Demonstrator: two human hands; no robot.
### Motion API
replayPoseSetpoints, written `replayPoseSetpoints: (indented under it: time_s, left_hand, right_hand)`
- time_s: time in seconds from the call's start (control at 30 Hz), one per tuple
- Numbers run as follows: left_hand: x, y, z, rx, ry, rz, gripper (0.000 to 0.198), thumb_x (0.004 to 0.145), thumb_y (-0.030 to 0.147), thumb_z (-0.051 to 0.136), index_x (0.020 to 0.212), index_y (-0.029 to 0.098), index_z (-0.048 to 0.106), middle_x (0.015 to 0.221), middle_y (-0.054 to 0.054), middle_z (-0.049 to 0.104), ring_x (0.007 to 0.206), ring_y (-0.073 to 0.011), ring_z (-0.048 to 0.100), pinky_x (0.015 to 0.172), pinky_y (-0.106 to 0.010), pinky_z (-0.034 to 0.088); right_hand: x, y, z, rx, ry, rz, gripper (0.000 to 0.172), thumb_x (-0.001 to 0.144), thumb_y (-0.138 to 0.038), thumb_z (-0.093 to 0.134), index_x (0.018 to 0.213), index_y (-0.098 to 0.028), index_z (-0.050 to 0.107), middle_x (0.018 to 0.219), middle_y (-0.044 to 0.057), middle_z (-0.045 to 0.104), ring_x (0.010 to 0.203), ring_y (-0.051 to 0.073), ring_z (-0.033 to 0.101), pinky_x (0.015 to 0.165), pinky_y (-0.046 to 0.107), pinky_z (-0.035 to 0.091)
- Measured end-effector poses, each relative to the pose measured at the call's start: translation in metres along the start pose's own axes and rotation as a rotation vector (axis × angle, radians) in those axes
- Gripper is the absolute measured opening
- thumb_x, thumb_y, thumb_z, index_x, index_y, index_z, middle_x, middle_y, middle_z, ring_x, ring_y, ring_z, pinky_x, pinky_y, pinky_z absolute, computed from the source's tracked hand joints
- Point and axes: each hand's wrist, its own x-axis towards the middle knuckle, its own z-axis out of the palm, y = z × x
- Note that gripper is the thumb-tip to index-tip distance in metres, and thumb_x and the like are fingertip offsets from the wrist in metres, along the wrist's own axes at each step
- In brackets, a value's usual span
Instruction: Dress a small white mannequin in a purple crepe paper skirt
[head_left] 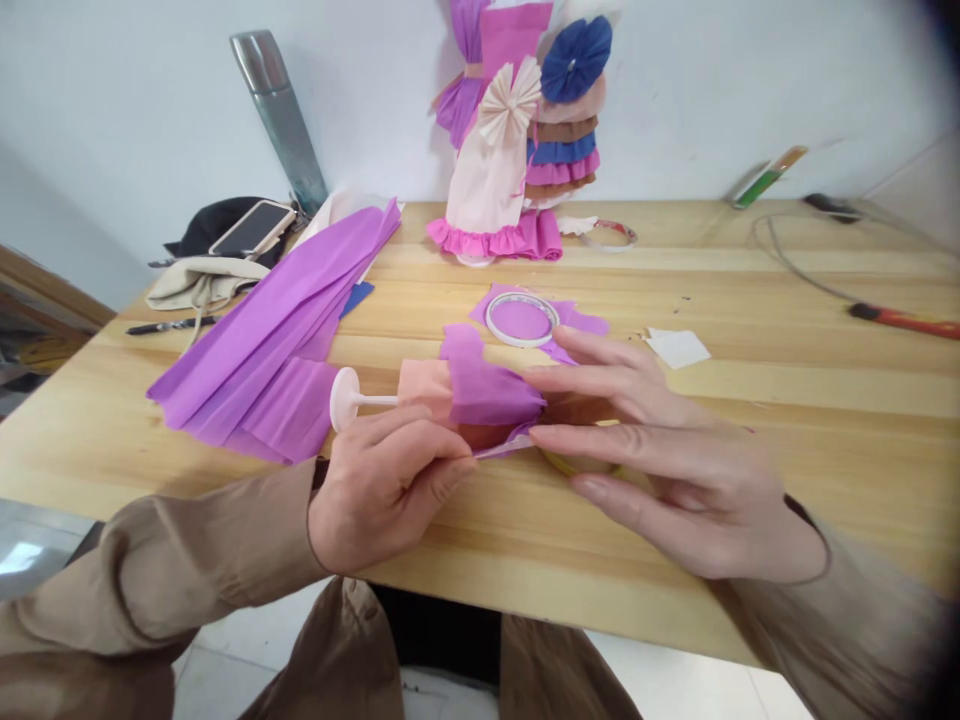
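Head view: paper doll [457, 395] lies on its side near the front edge of the wooden table [787, 400], long axis left-right. White round stand base [343, 398] and thin stem point left; peach bodice and purple crepe skirt sit toward the right. Left hand [382, 490] is below the stem, fingers curled shut on the doll's lower edge, thumb on top. Right hand [660, 450] lies flat, fingers spread apart and pressing the purple skirt from the right, not clamped. A yellowish tape roll, mostly hidden, lies under the right palm.

Tape ring [522, 319] rests on purple scraps just behind the doll. Big folded purple crepe sheet [285, 330] lies toward the left edge. Finished dressed dolls [517, 140] stand at the back edge. Phone [252, 227] sits on a bag at the back left corner. White paper scrap [677, 347] lies right of the ring.
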Motion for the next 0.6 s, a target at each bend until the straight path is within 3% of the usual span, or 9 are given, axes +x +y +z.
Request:
replayPoseSetpoints:
  time_s: [0.1, 0.27, 0.43, 0.6]
  left_hand:
    - [0.003, 0.003, -0.004, 0.002, -0.021, -0.067, 0.014, 0.088, 0.014, 0.064, 0.076, 0.015, 0.059, 0.061, 0.003, 0.063, 0.052, -0.0053, 0.055, 0.049, -0.016, 0.041]
    - [0.004, 0.001, -0.004, 0.016, -0.055, -0.124, 0.015, 0.088, 0.012, 0.062, 0.073, 0.016, 0.061, 0.066, 0.001, 0.069, 0.056, -0.007, 0.06, 0.054, -0.019, 0.045]
    - [0.009, -0.007, 0.0, 0.013, -0.142, -0.142, 0.014, 0.087, 0.012, 0.064, 0.073, 0.015, 0.065, 0.065, 0.002, 0.07, 0.055, -0.0067, 0.06, 0.052, -0.018, 0.044]
    - [0.014, -0.005, 0.001, 0.093, -0.165, -0.201, 0.016, 0.087, 0.013, 0.063, 0.071, 0.014, 0.066, 0.06, 0.002, 0.066, 0.049, -0.006, 0.054, 0.049, -0.018, 0.04]
  right_hand:
    - [0.002, -0.007, -0.005, 0.073, 0.044, 0.064, 0.044, 0.088, -0.012, 0.059, 0.128, -0.03, 0.065, 0.139, 0.006, 0.064, 0.141, 0.031, 0.048, 0.118, 0.058, 0.039]
    - [0.003, -0.008, -0.009, -0.044, 0.313, 0.227, 0.045, 0.087, -0.004, 0.059, 0.118, -0.035, 0.07, 0.121, 0.005, 0.072, 0.125, 0.03, 0.061, 0.109, 0.056, 0.048]
    - [0.0, 0.004, 0.002, -0.244, 0.217, 0.088, 0.029, 0.083, -0.01, 0.068, 0.103, -0.03, 0.073, 0.115, 0.006, 0.074, 0.12, 0.034, 0.065, 0.098, 0.059, 0.054]
    - [-0.001, 0.006, 0.004, -0.314, 0.212, 0.058, 0.029, 0.084, -0.011, 0.068, 0.105, -0.031, 0.073, 0.119, 0.007, 0.073, 0.119, 0.034, 0.065, 0.098, 0.059, 0.054]
